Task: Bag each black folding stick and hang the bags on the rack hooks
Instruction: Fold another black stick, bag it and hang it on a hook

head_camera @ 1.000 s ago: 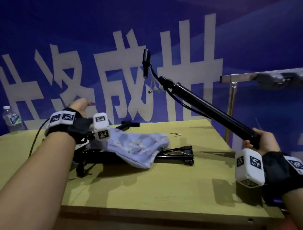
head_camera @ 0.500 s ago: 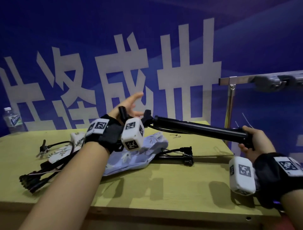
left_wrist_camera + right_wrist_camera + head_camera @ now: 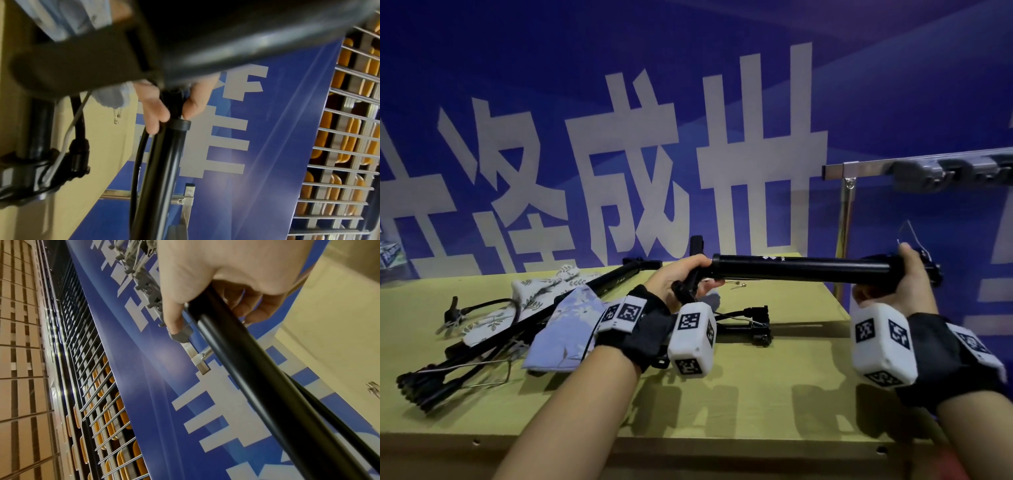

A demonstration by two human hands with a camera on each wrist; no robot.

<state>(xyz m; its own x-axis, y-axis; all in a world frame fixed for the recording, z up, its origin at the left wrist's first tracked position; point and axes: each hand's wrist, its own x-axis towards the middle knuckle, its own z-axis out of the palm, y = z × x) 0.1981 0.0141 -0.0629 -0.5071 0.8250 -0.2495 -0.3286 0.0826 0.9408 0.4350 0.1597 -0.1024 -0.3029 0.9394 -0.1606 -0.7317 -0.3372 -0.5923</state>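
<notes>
I hold a black folding stick (image 3: 798,270) level above the table (image 3: 756,387) with both hands. My right hand (image 3: 897,274) grips its thick handle end (image 3: 242,363). My left hand (image 3: 685,277) is curled round the thin jointed end, where a short section folds upward; the fingertips (image 3: 156,112) pinch just past the tube's collar (image 3: 180,125). A pale blue floral bag (image 3: 571,329) lies on the table under my left wrist, and a white leaf-print bag (image 3: 541,291) lies behind it. More black folding sticks (image 3: 482,349) lie across both bags. The rack bar with grey hooks (image 3: 928,171) stands at the right.
Another folded stick (image 3: 753,325) lies in the middle of the table behind my left hand. Small metal pins (image 3: 738,286) lie near the table's back edge. The rack's upright post (image 3: 846,233) rises beside the table's right corner. A blue banner wall closes the back.
The stick came down from a steep upward tilt to level. My left hand left the bags, rose and took hold of the stick's thin end.
</notes>
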